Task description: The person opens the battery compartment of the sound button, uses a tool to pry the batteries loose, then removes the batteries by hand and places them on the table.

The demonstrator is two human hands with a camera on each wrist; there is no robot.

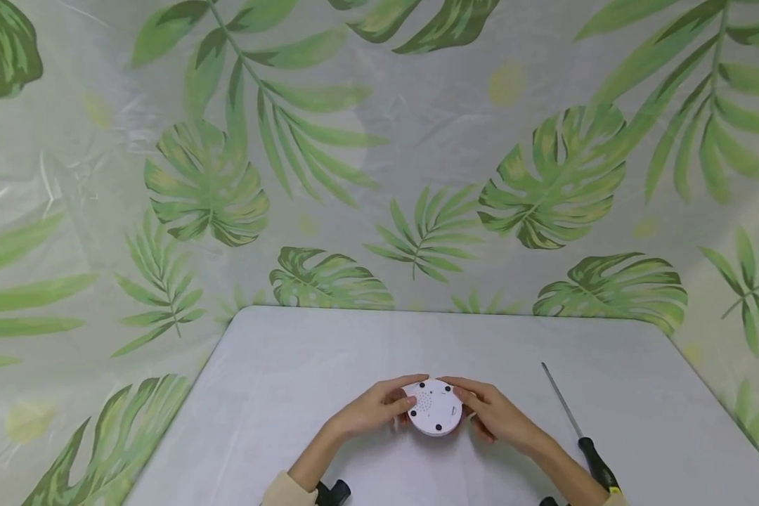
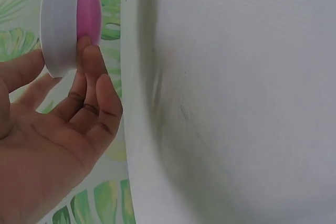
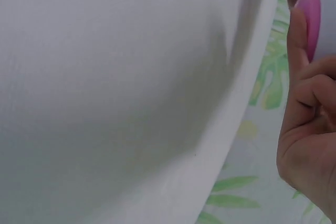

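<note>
Both hands hold a round white device above the table, its flat face with small black feet and a patch of tiny holes turned up toward the head camera. In the left wrist view the device shows a white body with a pink disc on its other side. My left hand grips its left edge, thumb on the white face and fingers behind on the pink side. My right hand grips the right edge, thumb on the face. The right wrist view catches only part of the device.
A screwdriver with a black and yellow handle lies on the white table to the right of the right forearm. A black object shows beside the left forearm at the bottom. Behind the table hangs a leaf-patterned sheet.
</note>
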